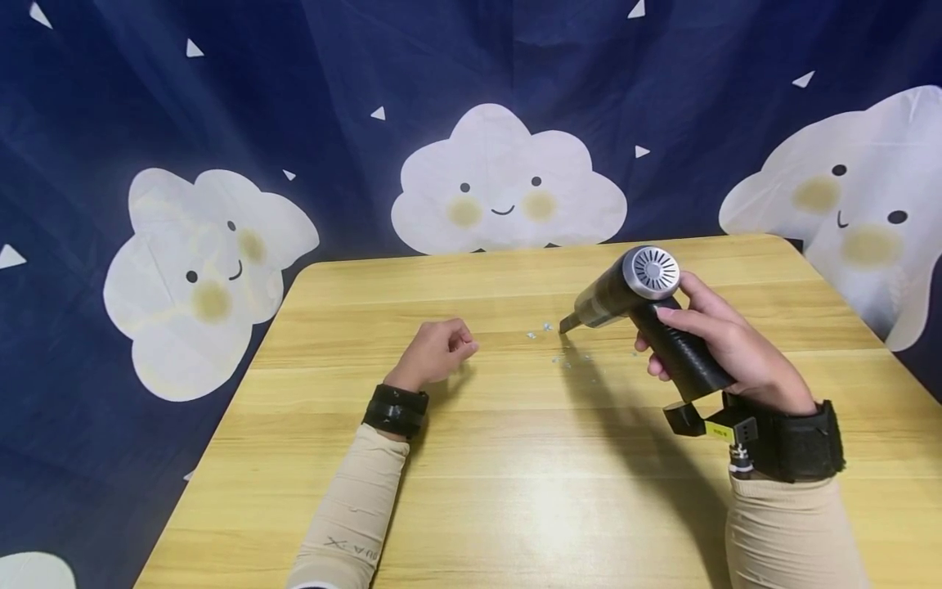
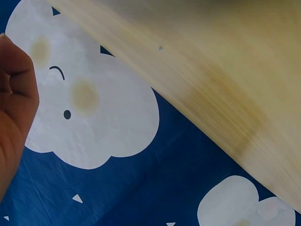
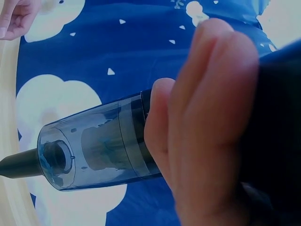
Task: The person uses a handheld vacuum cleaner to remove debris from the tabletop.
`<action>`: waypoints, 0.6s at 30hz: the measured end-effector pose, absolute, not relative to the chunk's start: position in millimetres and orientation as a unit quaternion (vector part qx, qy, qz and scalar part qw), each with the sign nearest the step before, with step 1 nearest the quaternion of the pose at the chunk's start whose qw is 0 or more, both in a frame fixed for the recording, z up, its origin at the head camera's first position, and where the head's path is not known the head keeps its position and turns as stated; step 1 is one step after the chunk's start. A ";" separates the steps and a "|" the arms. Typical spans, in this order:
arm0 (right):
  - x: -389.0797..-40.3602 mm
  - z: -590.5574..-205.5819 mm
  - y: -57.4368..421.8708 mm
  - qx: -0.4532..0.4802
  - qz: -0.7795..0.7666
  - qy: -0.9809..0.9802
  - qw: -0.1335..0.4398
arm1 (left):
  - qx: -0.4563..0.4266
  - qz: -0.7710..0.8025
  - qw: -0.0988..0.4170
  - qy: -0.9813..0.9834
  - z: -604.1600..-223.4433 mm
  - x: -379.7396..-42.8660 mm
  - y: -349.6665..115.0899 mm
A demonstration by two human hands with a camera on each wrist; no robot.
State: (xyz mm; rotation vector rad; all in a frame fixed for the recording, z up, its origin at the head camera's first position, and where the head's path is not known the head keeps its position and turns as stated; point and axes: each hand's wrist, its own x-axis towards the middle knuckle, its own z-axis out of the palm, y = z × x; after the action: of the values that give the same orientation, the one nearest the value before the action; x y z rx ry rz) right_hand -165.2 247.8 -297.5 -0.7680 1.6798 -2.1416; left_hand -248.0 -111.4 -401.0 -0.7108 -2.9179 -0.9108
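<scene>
My right hand [image 1: 724, 339] grips the black handle of a handheld vacuum cleaner [image 1: 607, 293], which has a silver vented end. Its narrow nozzle points down to the left, close to small pale-blue scraps [image 1: 547, 326] on the table. In the right wrist view, the curled fingers [image 3: 207, 103] wrap the handle, and some matter shows inside the clear dust cup [image 3: 101, 146]. My left hand [image 1: 437, 350] is at the table, left of the scraps, with loosely curled fingers and nothing visible in it. Only part of that hand [image 2: 16, 94] shows in the left wrist view.
The wooden table [image 1: 471, 458] stretches out before me, its far edge by a dark blue curtain [image 1: 338, 98] printed with white clouds. Black straps [image 1: 397, 411] circle both wrists, and a small camera [image 1: 684, 418] hangs from the right one.
</scene>
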 end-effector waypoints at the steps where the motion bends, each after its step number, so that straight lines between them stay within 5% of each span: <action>1: -165.2 -297.6 247.5 -0.269 -0.746 0.589 0.155 | -0.227 -0.290 0.002 -0.930 -400.9 -247.9 -111.5; 18: -165.4 -297.7 246.3 -0.268 -0.742 0.595 0.155 | -0.222 -0.291 0.002 -0.931 -400.9 -247.1 -110.5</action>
State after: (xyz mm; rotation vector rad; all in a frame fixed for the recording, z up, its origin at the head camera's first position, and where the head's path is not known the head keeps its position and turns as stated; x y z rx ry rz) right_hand -165.4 246.3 -297.7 -0.7663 1.7032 -2.1257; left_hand -247.1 -110.5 -400.9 -0.6975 -2.9196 -0.9121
